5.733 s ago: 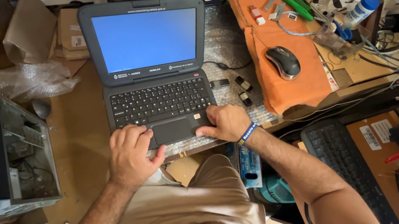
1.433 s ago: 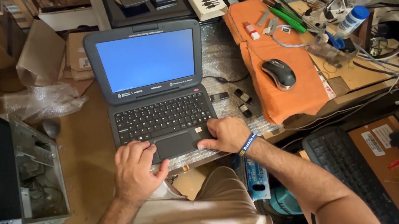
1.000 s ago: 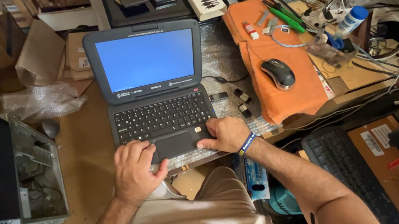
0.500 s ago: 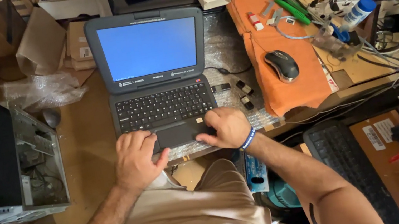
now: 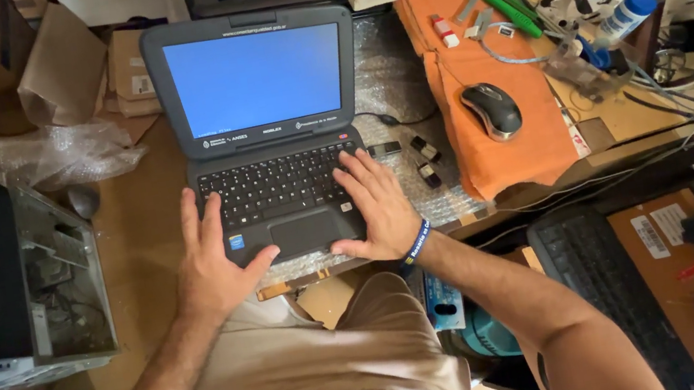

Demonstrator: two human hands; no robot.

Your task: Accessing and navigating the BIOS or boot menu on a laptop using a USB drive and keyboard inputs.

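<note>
A small dark grey laptop [image 5: 268, 133] sits open on bubble wrap [image 5: 390, 86] at the bench's near edge, its screen plain blue. The left hand [image 5: 214, 262] lies flat and spread across the palm rest's left corner; the right hand [image 5: 381, 203] rests open, fingers on the keys (gripping nothing). It looks stiff and fairly heavy, safest lifted by the base, not the hinged lid. A mouse [image 5: 491, 110] sits on orange cloth [image 5: 500, 161] nearby.

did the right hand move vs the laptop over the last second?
Yes. The right hand slid up from the palm rest beside the touchpad; its fingers now lie on the right end of the laptop keyboard.
</note>
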